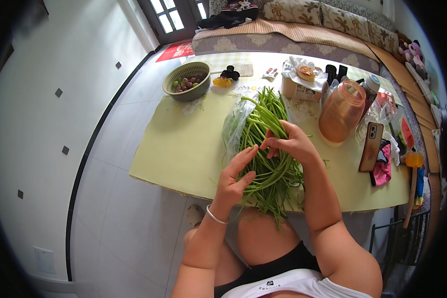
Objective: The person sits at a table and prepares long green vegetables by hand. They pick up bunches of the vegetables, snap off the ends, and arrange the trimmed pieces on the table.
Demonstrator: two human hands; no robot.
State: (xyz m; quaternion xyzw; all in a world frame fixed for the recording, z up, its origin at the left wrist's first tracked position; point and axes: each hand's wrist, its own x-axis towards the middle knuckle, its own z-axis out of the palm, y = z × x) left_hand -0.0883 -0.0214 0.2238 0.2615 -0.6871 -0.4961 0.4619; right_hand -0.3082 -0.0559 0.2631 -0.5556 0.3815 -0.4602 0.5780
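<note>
A big heap of long green vegetable stems (pixel 270 171) lies at the table's near edge, with leafy ends hanging over it above my lap. Its far part rests against a crumpled clear plastic bag (pixel 232 130). My left hand (pixel 236 175) is at the heap's left side, fingers stretched and thumb apart, gripping nothing I can see. Over the middle of the heap, my right hand (pixel 289 143) has its fingers curled and thumb drawn in on a few stems. The exact pinch point is partly hidden by the fingers. A bracelet circles my left wrist.
On the yellow-covered table (pixel 179 144) stand a colander (pixel 187 94) of grapes, a black hair claw (pixel 230 73), a box with a round pastry (pixel 305 73), an orange jug (pixel 341 111) and a thermos (pixel 371 85). At right, a phone (pixel 371 147) leans by pink cloth (pixel 381 171).
</note>
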